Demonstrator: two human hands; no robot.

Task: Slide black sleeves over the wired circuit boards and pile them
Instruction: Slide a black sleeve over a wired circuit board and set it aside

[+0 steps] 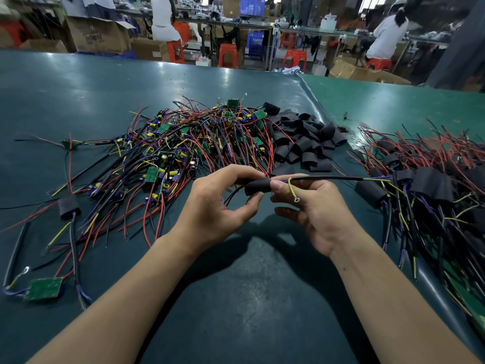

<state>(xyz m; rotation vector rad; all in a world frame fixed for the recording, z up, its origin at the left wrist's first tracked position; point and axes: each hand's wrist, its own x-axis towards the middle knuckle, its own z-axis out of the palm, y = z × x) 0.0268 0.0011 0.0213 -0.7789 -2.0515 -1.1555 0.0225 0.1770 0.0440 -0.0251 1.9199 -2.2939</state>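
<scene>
My left hand (220, 203) pinches a black sleeve (258, 186) between thumb and fingers above the green mat. My right hand (312, 206) pinches the black cable (330, 178) coming out of the sleeve's right end, and a yellow wire with a ring terminal (296, 198) hangs over its fingers. The board inside the sleeve is hidden. A tangle of unsleeved wired circuit boards (189, 143) lies behind my hands. Loose black sleeves (301, 143) are heaped to its right. Sleeved boards (430, 185) are piled at the far right.
One sleeved board (68, 207) and a bare green board (43, 288) with wires lie at the left on the green mat (249, 298). Beyond the table's far edge are red stools, cardboard boxes and seated people.
</scene>
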